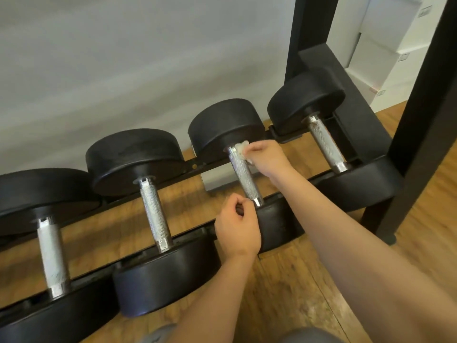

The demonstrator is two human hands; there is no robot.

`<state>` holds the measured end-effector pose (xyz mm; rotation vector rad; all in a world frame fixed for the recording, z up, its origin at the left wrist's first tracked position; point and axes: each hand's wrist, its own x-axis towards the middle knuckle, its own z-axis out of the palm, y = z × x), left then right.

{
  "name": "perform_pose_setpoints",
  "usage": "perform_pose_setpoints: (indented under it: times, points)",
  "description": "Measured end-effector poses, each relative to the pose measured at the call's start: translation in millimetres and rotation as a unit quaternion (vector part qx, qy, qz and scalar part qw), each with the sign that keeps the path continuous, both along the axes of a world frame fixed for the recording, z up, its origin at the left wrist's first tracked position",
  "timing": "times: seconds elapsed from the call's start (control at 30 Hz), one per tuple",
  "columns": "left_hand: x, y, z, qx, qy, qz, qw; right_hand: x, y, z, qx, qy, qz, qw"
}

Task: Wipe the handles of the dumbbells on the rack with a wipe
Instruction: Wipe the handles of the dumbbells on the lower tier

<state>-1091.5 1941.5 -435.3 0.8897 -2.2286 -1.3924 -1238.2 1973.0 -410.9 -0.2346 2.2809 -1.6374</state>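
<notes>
a small crumpled white wipe (241,147) is pinched in the fingertips of the right hand (268,157) and pressed to the far end of the silver knurled handle (243,175) of the third black round-headed dumbbell (223,125) from the left, just beside its far head, on the black metal rack (173,175). the left hand (237,227) is held with fingers curled in over the palm and nothing is seen in it. it is placed just beside the chrome collar at the near end of the same handle; contact with the collar cannot be told. risks as judged from here: the wipe is small and bunched, so only one side of the handle is likely covered, and the underside and near end may be missed unless it is wrapped round and drawn along the full length. the knurling is rough, so the wipe may be snagged, shredded or pulled from a light pinch and dropped between the rails onto the wooden floor (284,280). the dumbbell does not look steadied, so it may be rolled in its cradle under a hard push and fingertips nipped against the head. the fourth handle (325,144), second handle (155,215) and first handle (52,253) may be skipped.
</notes>
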Motion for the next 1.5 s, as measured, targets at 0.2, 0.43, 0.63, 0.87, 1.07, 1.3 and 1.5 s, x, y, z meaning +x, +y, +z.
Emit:
perform_pose_setpoints:
  times: [0.2, 0.43, 0.63, 0.87, 1.07, 1.3, 1.5]
  points:
    - [0, 1, -3, -0.008, 0.000, 0.005, 1.000, -5, -14, 2, 0.036, -0.044, -0.016, 0.998]
    - [0, -1, -4, -0.012, -0.001, 0.007, 1.000, -8, -14, 5, 0.088, -0.013, -0.011, 0.996]
    - [1, -1, -1, -0.006, 0.007, 0.003, 1.000, -3, -3, 12, 0.192, 0.031, 0.035, 0.980]
    - [1, 1, 0, 0.001, -0.003, 0.002, 1.000, -3, -12, 6, 0.078, -0.055, 0.017, 0.995]
    - [1, -1, 0, 0.008, 0.000, -0.001, 1.000, -6, 4, 7, 0.117, -0.021, 0.073, 0.990]
    - [3, -1, 2, -0.002, 0.008, -0.008, 1.000, -3, 4, 1, 0.141, 0.006, 0.087, 0.986]
    - [3, -1, 2, 0.002, 0.012, -0.008, 1.000, -1, -2, 12, 0.082, 0.021, 0.060, 0.995]
